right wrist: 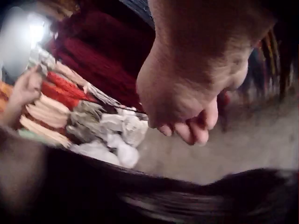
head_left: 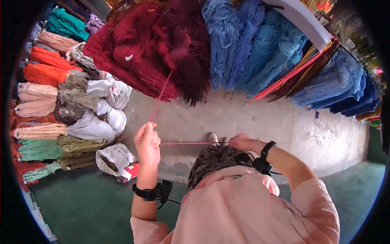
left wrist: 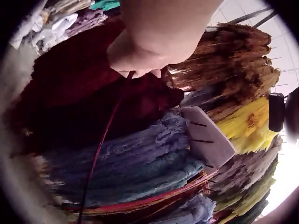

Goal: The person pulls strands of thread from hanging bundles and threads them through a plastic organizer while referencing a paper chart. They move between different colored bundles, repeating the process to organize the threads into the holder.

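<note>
My left hand (head_left: 147, 143) is raised on the left and pinches a thin pinkish-red strand of yarn (head_left: 183, 143). From its fingertips one stretch slants up to the hanging dark red yarn bundle (head_left: 134, 44). A second stretch runs taut and level across to my right hand (head_left: 241, 142), which grips it in front of my lap with curled fingers. In the left wrist view the strand (left wrist: 105, 135) drops away from the fist. The right wrist view has the right hand (right wrist: 187, 102) close up, with the line meeting it from the left.
Blue yarn hanks (head_left: 252, 44) hang beside the red bundle, near a pale curved bar (head_left: 302, 24). Stacked hanks in orange, peach and green (head_left: 40, 150) line the left side, with white bags (head_left: 91, 126) on the floor. Grey concrete (head_left: 260, 118) lies between.
</note>
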The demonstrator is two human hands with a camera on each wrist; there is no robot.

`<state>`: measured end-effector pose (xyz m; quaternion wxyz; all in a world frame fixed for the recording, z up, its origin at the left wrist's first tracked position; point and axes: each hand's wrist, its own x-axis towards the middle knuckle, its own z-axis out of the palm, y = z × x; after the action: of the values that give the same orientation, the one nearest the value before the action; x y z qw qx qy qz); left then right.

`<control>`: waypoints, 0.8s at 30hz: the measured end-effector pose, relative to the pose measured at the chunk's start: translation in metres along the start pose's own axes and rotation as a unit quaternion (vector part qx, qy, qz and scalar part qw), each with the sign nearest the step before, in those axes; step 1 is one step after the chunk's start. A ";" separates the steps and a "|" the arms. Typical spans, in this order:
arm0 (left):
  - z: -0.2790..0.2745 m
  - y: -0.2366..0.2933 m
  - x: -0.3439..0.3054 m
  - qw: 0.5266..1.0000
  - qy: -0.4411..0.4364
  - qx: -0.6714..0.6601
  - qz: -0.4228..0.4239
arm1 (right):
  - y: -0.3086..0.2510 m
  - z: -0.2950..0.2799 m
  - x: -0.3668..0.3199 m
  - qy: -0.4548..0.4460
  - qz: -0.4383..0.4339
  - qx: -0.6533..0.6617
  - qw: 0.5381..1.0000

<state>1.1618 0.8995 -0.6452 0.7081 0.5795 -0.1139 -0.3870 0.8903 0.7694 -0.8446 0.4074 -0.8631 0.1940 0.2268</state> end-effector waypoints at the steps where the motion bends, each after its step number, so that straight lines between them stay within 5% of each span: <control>1: 0.000 0.002 -0.003 1.000 0.008 0.022 -0.005 | 0.029 0.006 -0.008 -0.075 0.011 -0.079 0.994; 2: 0.001 0.003 -0.005 0.999 0.017 0.042 -0.007 | 0.052 0.006 -0.014 -0.147 0.022 -0.159 0.976; 5: 0.014 -0.003 -0.011 0.992 0.027 0.121 0.023 | 0.088 -0.006 -0.025 0.042 -0.041 -0.129 0.990; 7: 0.017 -0.009 -0.017 0.980 0.031 0.188 0.049 | 0.037 -0.069 -0.009 0.226 -0.065 -0.062 0.970; 9: 0.024 -0.012 -0.020 0.941 0.019 0.301 0.154 | -0.032 -0.144 0.009 0.269 -0.070 -0.011 0.961; 10: 0.028 -0.014 -0.023 0.912 0.012 0.357 0.204 | -0.066 -0.171 0.017 0.469 -0.220 0.001 0.855; 12: 0.051 0.004 -0.025 0.892 -0.044 0.339 0.295 | -0.126 -0.219 0.025 0.562 -0.272 0.013 0.781; 14: 0.053 0.013 -0.022 0.888 -0.104 0.298 0.335 | -0.167 -0.248 0.030 0.589 -0.304 -0.093 0.743; 16: 0.070 0.031 -0.029 0.951 -0.178 0.135 0.213 | -0.185 -0.261 0.047 0.550 -0.283 -0.233 0.750; 20: 0.057 0.049 -0.026 0.953 -0.287 0.041 0.086 | -0.190 -0.276 0.061 0.386 -0.153 -0.392 0.821; 24: 0.020 0.071 -0.029 0.984 -0.171 -0.042 -0.035 | -0.187 -0.290 0.075 0.424 -0.158 -0.389 0.803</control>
<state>1.1598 0.9063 -0.5665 0.6877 0.4783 -0.1968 -0.5095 1.1167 0.6390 -0.6070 -0.0548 -0.9779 0.1040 -0.1727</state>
